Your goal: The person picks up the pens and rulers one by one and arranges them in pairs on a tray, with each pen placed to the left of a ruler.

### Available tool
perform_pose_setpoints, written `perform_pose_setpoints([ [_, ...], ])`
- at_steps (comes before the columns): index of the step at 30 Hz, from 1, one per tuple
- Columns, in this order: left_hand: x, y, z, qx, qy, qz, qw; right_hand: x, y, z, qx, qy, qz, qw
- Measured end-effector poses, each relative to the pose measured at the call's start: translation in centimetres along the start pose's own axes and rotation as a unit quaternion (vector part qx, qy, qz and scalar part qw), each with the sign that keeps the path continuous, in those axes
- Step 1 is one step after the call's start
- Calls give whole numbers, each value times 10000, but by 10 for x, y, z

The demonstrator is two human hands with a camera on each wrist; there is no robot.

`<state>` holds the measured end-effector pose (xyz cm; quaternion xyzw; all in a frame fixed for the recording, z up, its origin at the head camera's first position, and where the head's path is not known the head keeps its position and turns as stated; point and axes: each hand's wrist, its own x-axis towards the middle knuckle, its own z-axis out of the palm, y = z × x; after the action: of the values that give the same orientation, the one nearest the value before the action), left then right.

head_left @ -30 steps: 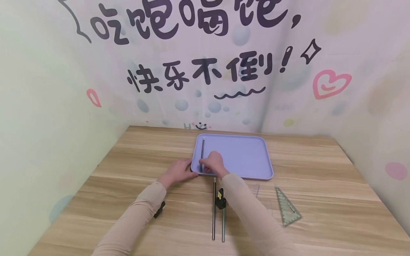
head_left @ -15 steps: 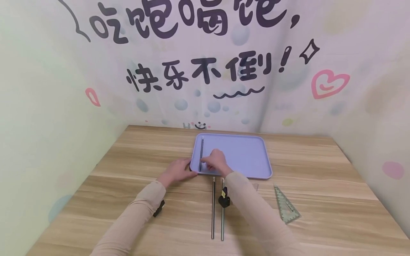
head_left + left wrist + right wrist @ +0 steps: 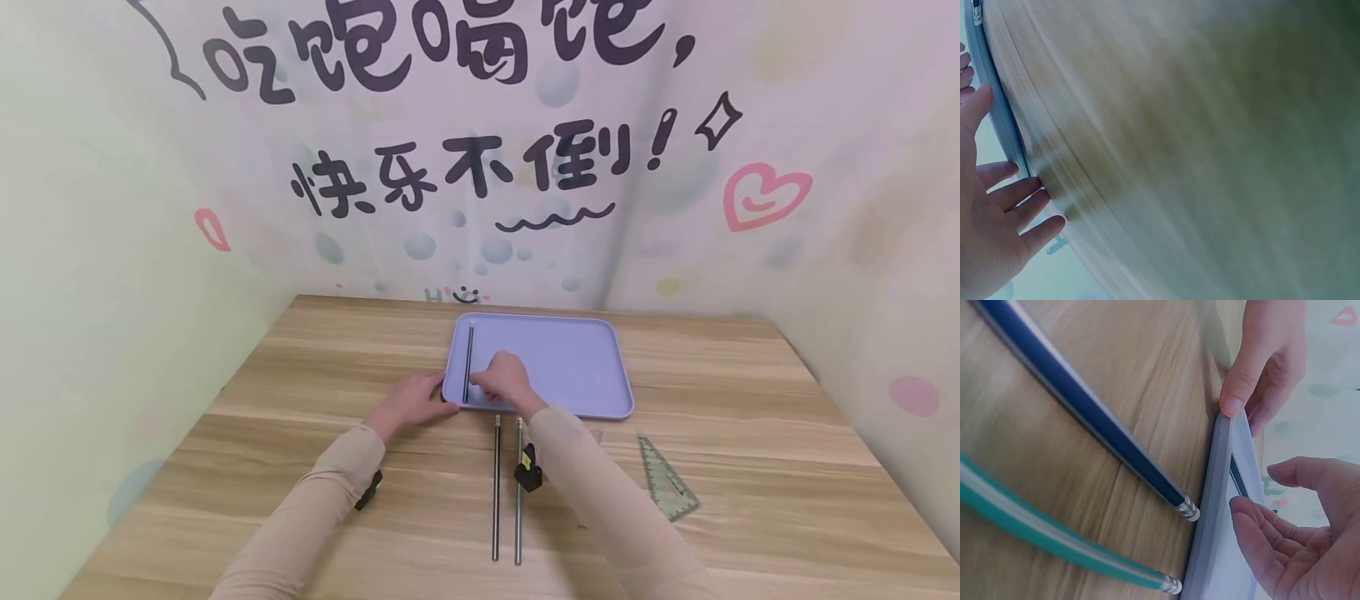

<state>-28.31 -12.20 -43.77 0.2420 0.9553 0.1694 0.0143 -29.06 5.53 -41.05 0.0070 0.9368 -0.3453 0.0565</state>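
A lavender tray [image 3: 562, 367] lies near the back of the table. Along its left side rests a dark pencil [image 3: 468, 354]. My left hand [image 3: 416, 398] rests at the tray's near left corner, thumb on the rim; in the left wrist view, its fingers [image 3: 1038, 234] extend against the edge. My right hand [image 3: 504, 377] hovers over the tray just right of the pencil. In the right wrist view, this hand [image 3: 1310, 537] has thumb and forefinger apart, with nothing between them. Two more pencils, one dark blue [image 3: 1110, 431] and one green [image 3: 1066, 540], lie before the tray, eraser ends toward it.
A greenish set square [image 3: 667, 483] lies on the wooden table [image 3: 750, 417] at right. Another clear piece [image 3: 597, 436] is mostly hidden under the right sleeve. A printed cloth [image 3: 480, 233] hangs behind the table. Black wrist devices [image 3: 528, 473] sit under the forearms.
A second ago my right fingers were at the pencil in the tray; they have moved slightly right, off it. The pencil stays in the tray. My left hand keeps its place at the corner.
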Motion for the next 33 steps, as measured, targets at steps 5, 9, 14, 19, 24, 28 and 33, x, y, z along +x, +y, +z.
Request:
perform_pose_setpoints([
  [5,1,0,1,-8,-12,29,10000,-3,-1,-2,-239,10,-145,9996],
  [9,1,1,1,13,-47,5,10000,-7,-3,-3,-542,53,-337,9979],
  [14,1,1,1,28,-69,-35,10000,-11,-4,-4,-1052,258,-594,9923],
  [19,1,0,2,13,-35,-10,10000,-17,-5,-5,-1456,378,-938,9842],
  [24,1,-1,2,-107,-53,-70,9999,-25,-5,-5,-1837,461,-1499,9704],
  [28,1,-2,2,-41,-4,-7,10000,-34,-4,-5,-2060,512,-1964,9573],
  [33,0,-1,1,51,10,60,10000,-44,2,-5,-2400,612,-2525,9354],
])
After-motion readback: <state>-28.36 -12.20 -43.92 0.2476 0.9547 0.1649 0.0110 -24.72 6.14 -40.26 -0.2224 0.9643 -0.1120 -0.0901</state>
